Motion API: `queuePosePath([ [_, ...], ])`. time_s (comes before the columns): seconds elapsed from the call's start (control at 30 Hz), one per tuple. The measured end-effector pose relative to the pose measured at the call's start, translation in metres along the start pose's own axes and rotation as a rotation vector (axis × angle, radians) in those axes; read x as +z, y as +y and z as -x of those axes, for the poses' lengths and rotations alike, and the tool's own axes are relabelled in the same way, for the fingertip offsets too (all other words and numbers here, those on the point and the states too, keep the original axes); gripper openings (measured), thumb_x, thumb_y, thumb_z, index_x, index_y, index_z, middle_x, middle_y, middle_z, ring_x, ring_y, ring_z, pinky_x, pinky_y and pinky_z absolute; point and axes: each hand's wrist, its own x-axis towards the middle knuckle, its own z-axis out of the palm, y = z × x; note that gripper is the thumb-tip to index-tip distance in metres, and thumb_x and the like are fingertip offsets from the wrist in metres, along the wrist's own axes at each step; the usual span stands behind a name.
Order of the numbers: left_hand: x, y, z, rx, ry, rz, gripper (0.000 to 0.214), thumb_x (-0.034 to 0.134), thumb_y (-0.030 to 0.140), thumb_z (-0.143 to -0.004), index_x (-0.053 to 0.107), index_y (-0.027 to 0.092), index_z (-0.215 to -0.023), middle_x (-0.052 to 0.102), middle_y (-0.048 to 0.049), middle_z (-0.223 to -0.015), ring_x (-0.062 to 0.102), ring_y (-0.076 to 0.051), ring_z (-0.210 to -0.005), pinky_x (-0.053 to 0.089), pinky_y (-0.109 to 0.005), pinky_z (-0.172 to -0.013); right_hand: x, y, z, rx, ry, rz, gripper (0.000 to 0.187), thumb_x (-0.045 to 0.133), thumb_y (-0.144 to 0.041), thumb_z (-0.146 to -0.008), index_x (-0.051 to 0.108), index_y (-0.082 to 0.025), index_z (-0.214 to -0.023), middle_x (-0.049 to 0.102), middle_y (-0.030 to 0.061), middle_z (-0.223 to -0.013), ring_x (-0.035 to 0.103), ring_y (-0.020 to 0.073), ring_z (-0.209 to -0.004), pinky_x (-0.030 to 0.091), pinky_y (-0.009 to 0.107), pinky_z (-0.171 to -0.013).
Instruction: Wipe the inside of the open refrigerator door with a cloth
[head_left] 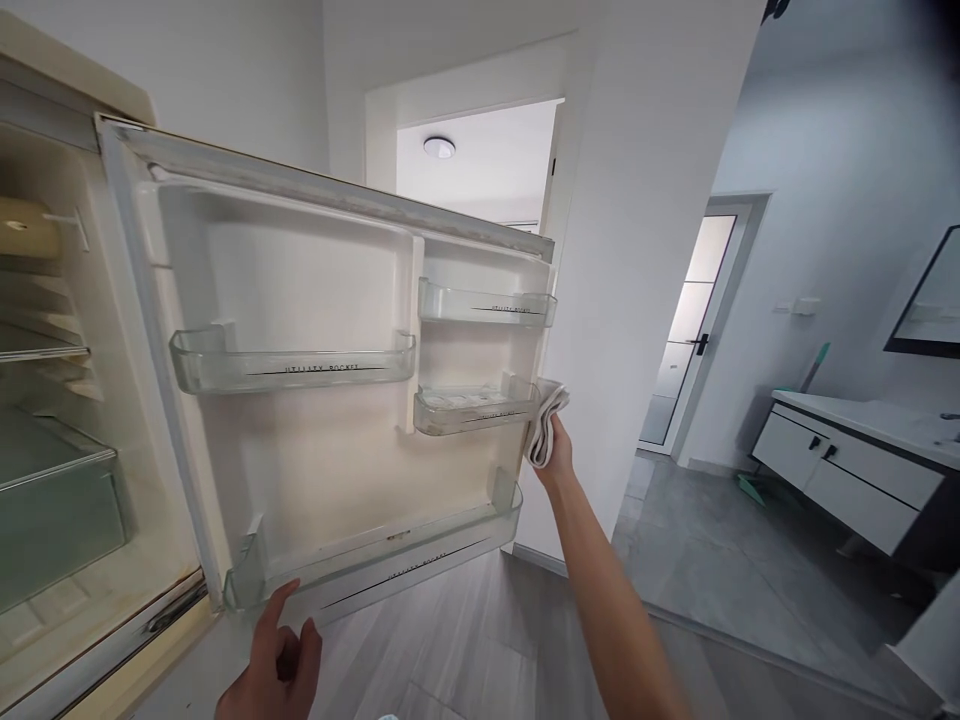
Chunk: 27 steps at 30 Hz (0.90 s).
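Observation:
An open fridge door (315, 300) stands in front of me, its inner side facing me with several clear plastic door shelves. My right hand (556, 455) reaches out to the door's far edge and grips a folded white cloth (546, 420), pressed against the edge beside the small middle shelf (476, 408). My left hand (277, 665) is low, fingers spread, its fingertips touching the underside of the long bottom shelf (375, 565).
The fridge interior (52, 420) with glass shelves and a drawer is at the left. A white wall corner (637, 250) rises behind the door. At the right, a bathroom with a vanity cabinet (847, 470) and mirror. Grey wood-look floor below.

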Motion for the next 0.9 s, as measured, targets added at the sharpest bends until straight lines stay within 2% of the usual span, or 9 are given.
queuePosePath([
  [0.1, 0.000, 0.002, 0.000, -0.007, -0.007, 0.003, 0.052, 0.035, 0.049, -0.086, 0.034, 0.028, -0.134, 0.044, 0.0090, -0.055, 0.044, -0.014, -0.048, 0.039, -0.020, -0.054, -0.032, 0.023, 0.010, 0.094, 0.042, -0.024, 0.021, 0.051, -0.030, -0.087, 0.070, -0.021, -0.087, 0.075, -0.0015, -0.079, 0.070, 0.0154, -0.072, 0.059, 0.027, -0.073],
  [0.27, 0.000, 0.003, 0.000, 0.014, 0.005, -0.017, 0.054, 0.036, 0.050, -0.085, 0.035, 0.026, -0.134, 0.048, 0.0080, -0.056, 0.049, -0.014, -0.048, 0.038, -0.020, -0.052, -0.083, 0.065, 0.026, 0.182, 0.057, -0.012, 0.021, 0.061, -0.036, -0.081, 0.070, -0.018, -0.089, 0.075, 0.0016, -0.080, 0.071, 0.0193, -0.077, 0.059, 0.029, -0.071],
  [0.43, 0.000, 0.006, 0.001, 0.025, 0.013, -0.021, 0.054, 0.037, 0.048, -0.085, 0.036, 0.025, -0.134, 0.049, 0.0077, -0.056, 0.051, -0.014, -0.047, 0.038, -0.020, -0.051, -0.115, 0.104, 0.047, 0.218, 0.092, -0.047, 0.025, 0.066, -0.038, -0.076, 0.071, -0.020, -0.091, 0.076, 0.0005, -0.085, 0.071, 0.0187, -0.075, 0.060, 0.030, -0.070],
  [0.57, 0.001, 0.003, 0.001, 0.000, 0.010, -0.014, 0.055, 0.036, 0.048, -0.086, 0.034, 0.025, -0.136, 0.047, 0.0081, -0.055, 0.050, -0.014, -0.047, 0.038, -0.020, -0.052, -0.115, 0.128, 0.063, 0.189, 0.225, -0.157, 0.016, 0.063, -0.036, -0.075, 0.071, -0.024, -0.081, 0.076, -0.0029, -0.079, 0.071, 0.0162, -0.072, 0.059, 0.028, -0.069],
  [0.73, 0.002, -0.009, -0.004, 0.093, 0.017, -0.035, 0.055, 0.038, 0.047, -0.085, 0.038, 0.024, -0.135, 0.046, 0.0085, -0.054, 0.046, -0.013, -0.044, 0.038, -0.020, -0.050, -0.096, 0.142, 0.080, 0.168, 0.316, -0.272, 0.014, 0.059, -0.036, -0.075, 0.069, -0.027, -0.073, 0.075, -0.0050, -0.074, 0.071, 0.0148, -0.074, 0.057, 0.028, -0.071],
  [0.8, 0.002, -0.011, -0.005, 0.101, 0.023, -0.022, 0.056, 0.037, 0.047, -0.086, 0.037, 0.025, -0.137, 0.043, 0.0088, -0.052, 0.042, -0.013, -0.043, 0.038, -0.019, -0.050, -0.090, 0.150, 0.093, 0.176, 0.279, -0.246, 0.017, 0.060, -0.043, -0.074, 0.070, -0.028, -0.074, 0.075, -0.0042, -0.074, 0.071, 0.0167, -0.076, 0.058, 0.031, -0.073],
  [0.9, 0.009, -0.018, 0.001, 0.085, 0.065, 0.068, 0.064, 0.038, 0.051, -0.086, 0.029, 0.026, -0.144, 0.052, 0.0058, -0.062, 0.044, -0.013, -0.047, 0.041, -0.021, -0.051, -0.086, 0.170, 0.124, 0.218, 0.042, -0.106, 0.027, 0.063, -0.055, -0.073, 0.071, -0.030, -0.081, 0.074, -0.0019, -0.077, 0.070, 0.0206, -0.079, 0.058, 0.038, -0.076],
])
